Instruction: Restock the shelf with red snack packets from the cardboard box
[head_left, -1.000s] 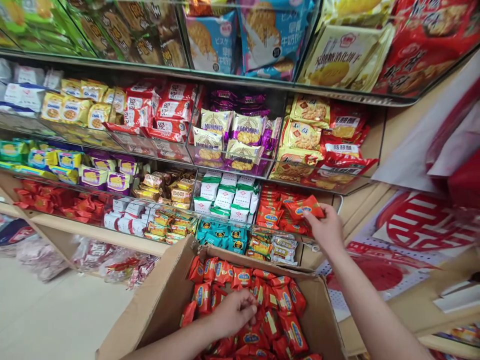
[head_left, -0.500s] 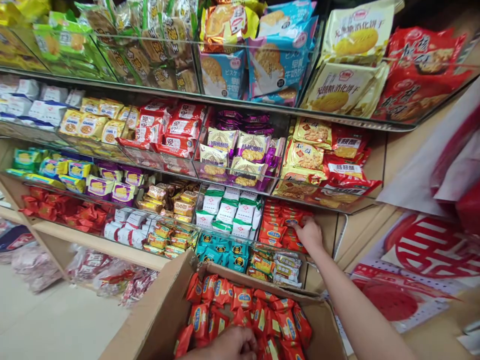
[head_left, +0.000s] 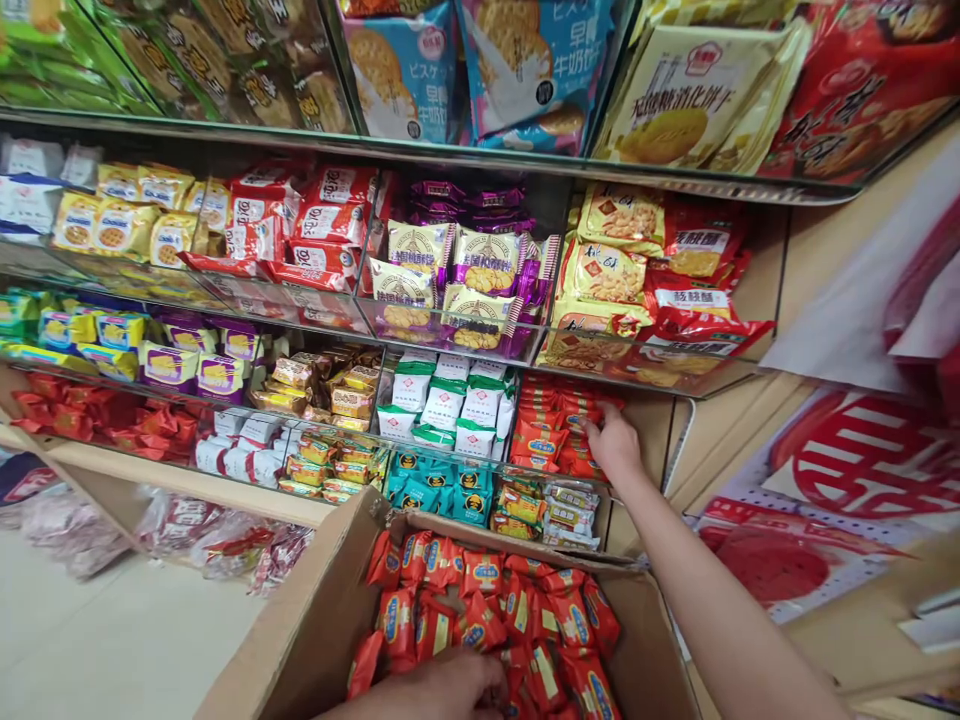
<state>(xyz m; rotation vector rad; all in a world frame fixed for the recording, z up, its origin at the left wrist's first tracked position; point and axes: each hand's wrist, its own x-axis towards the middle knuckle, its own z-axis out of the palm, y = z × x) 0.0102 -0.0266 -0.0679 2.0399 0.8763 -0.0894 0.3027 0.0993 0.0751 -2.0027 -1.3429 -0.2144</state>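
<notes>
My right hand (head_left: 616, 447) reaches into the lower shelf compartment at the right. Its thumb and fingers are bent round the edge of the red snack packets (head_left: 541, 440) stacked there. Below, my left hand (head_left: 459, 682) is inside an open cardboard box (head_left: 300, 600), low in the view. Its fingers are curled down among the loose red wrapped snacks (head_left: 480, 575), and the fingertips are partly hidden. What those fingers hold does not show. The snacks in the box have a blue and yellow label.
White and green packets (head_left: 441, 400) fill the compartment left of my right hand. Teal packets (head_left: 439, 490) and silver packets (head_left: 571, 512) lie just behind the box. A clear shelf edge (head_left: 450, 345) runs above. Bagged goods (head_left: 172, 525) lie on the floor at left.
The view has shifted closer to the shelves, so the upper rows sit higher in the frame. My right hand stays at the red packets; my left hand stays in the box, slightly lower left.
</notes>
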